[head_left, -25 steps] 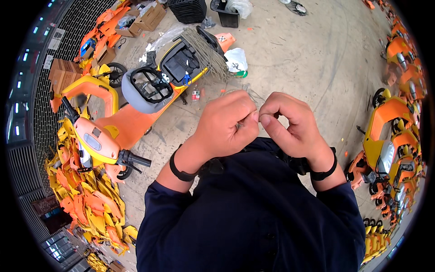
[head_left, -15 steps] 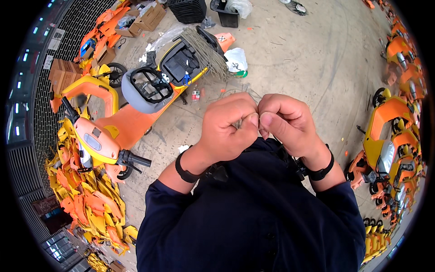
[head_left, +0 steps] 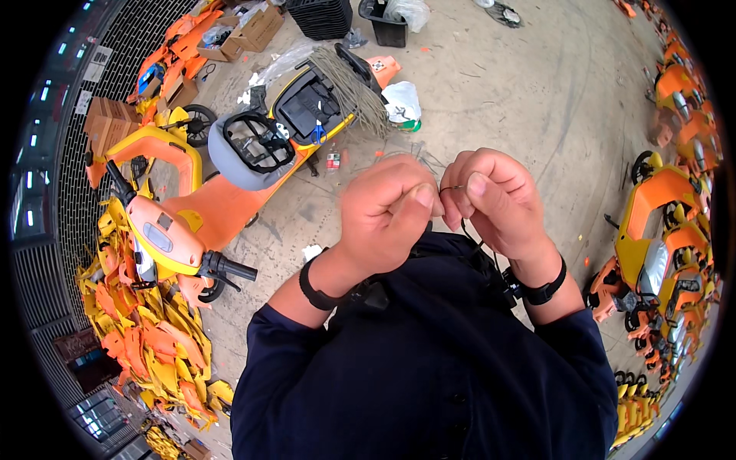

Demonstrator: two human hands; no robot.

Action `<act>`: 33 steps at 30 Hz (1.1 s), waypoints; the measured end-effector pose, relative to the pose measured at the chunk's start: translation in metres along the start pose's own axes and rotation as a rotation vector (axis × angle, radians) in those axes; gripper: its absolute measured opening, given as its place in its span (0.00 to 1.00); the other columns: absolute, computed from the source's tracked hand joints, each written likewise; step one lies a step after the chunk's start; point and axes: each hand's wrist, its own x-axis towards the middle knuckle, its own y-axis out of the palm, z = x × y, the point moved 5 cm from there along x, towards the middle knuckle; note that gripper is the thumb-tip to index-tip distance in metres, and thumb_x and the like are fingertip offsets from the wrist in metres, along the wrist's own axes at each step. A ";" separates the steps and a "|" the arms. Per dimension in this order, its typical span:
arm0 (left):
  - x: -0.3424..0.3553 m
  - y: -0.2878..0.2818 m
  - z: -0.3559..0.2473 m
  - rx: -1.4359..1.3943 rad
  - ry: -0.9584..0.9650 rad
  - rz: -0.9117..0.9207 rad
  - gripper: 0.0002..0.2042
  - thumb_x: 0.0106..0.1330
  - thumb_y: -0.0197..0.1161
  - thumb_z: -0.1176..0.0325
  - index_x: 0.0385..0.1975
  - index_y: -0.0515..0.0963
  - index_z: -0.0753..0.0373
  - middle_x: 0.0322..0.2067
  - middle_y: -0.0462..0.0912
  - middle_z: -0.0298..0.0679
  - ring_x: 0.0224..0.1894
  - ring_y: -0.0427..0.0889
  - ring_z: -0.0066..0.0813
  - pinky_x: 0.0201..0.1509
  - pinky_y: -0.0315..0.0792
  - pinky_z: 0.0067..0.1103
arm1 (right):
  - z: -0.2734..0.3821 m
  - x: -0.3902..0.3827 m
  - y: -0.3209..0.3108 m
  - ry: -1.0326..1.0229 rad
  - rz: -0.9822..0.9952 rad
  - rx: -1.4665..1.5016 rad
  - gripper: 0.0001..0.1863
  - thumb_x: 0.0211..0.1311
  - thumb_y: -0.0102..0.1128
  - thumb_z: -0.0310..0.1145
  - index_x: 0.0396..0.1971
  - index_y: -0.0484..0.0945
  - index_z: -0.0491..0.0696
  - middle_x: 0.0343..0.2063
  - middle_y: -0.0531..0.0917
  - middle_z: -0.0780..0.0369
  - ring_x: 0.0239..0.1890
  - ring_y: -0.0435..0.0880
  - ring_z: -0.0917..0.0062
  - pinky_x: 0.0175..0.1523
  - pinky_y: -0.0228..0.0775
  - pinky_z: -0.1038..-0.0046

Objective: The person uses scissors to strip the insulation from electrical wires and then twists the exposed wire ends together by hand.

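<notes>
Both of my hands are raised close together in front of my chest. A thin dark wire or cord (head_left: 453, 188) runs between the fingertips; its exact kind is too small to tell. My left hand (head_left: 387, 215) is closed, thumb pressed against the curled forefinger, pinching one side of it. On the other side, my right hand (head_left: 502, 203) pinches it between thumb and forefinger. A dark strand curves down below the right fingers. To the left stands an orange and yellow scooter (head_left: 218, 207), with a grey seat (head_left: 264, 178) tipped up and blue-handled scissors (head_left: 319, 132) on its rear.
A bundle of grey strands (head_left: 360, 96) drapes over the scooter's tail, beside a white bag (head_left: 402, 102). Yellow and orange panels (head_left: 153, 345) are piled at the left. Black crates (head_left: 320, 17) and cardboard boxes (head_left: 253, 29) stand behind. Scooters (head_left: 659, 207) line the right side.
My hands have moved slightly apart, the right one up and to the right. The dark strand between the fingertips now shows.
</notes>
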 end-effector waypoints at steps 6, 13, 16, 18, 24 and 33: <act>0.007 0.002 -0.014 0.311 0.110 0.129 0.11 0.66 0.57 0.70 0.20 0.72 0.64 0.17 0.70 0.38 0.20 0.69 0.31 0.23 0.62 0.24 | 0.007 -0.003 0.008 -0.033 0.006 -0.401 0.08 0.71 0.50 0.29 0.32 0.73 0.43 0.28 0.75 0.66 0.30 0.72 0.83 0.36 0.67 0.79; 0.005 0.006 -0.012 0.302 0.078 0.060 0.12 0.67 0.57 0.71 0.19 0.71 0.65 0.17 0.70 0.39 0.18 0.69 0.35 0.21 0.63 0.26 | 0.003 -0.005 0.010 -0.039 0.031 -0.420 0.07 0.70 0.51 0.27 0.31 0.72 0.42 0.27 0.74 0.67 0.30 0.70 0.86 0.35 0.64 0.81; 0.001 0.007 -0.015 0.307 0.111 0.057 0.12 0.66 0.57 0.73 0.19 0.71 0.65 0.16 0.71 0.39 0.16 0.70 0.34 0.20 0.63 0.25 | 0.002 -0.007 0.012 0.004 0.034 -0.316 0.06 0.69 0.51 0.26 0.30 0.72 0.42 0.27 0.74 0.67 0.29 0.69 0.87 0.35 0.64 0.81; 0.000 0.010 -0.020 0.285 0.141 0.083 0.09 0.65 0.53 0.78 0.20 0.69 0.69 0.17 0.72 0.40 0.16 0.69 0.31 0.21 0.63 0.23 | 0.000 -0.008 0.012 0.038 0.036 -0.223 0.06 0.68 0.51 0.25 0.29 0.72 0.42 0.26 0.74 0.67 0.29 0.69 0.87 0.35 0.64 0.81; -0.003 0.011 -0.014 0.186 0.105 0.038 0.13 0.67 0.51 0.76 0.18 0.68 0.68 0.16 0.74 0.38 0.15 0.70 0.26 0.21 0.63 0.21 | -0.003 -0.010 0.008 0.061 0.026 -0.122 0.06 0.68 0.51 0.25 0.29 0.72 0.43 0.26 0.74 0.67 0.28 0.69 0.87 0.34 0.63 0.81; -0.009 0.005 0.001 -0.238 -0.188 -0.023 0.15 0.71 0.48 0.74 0.18 0.72 0.65 0.18 0.77 0.37 0.19 0.73 0.23 0.26 0.67 0.19 | 0.007 -0.004 0.012 0.024 -0.010 0.148 0.10 0.69 0.48 0.29 0.26 0.69 0.45 0.23 0.74 0.62 0.26 0.71 0.79 0.34 0.65 0.74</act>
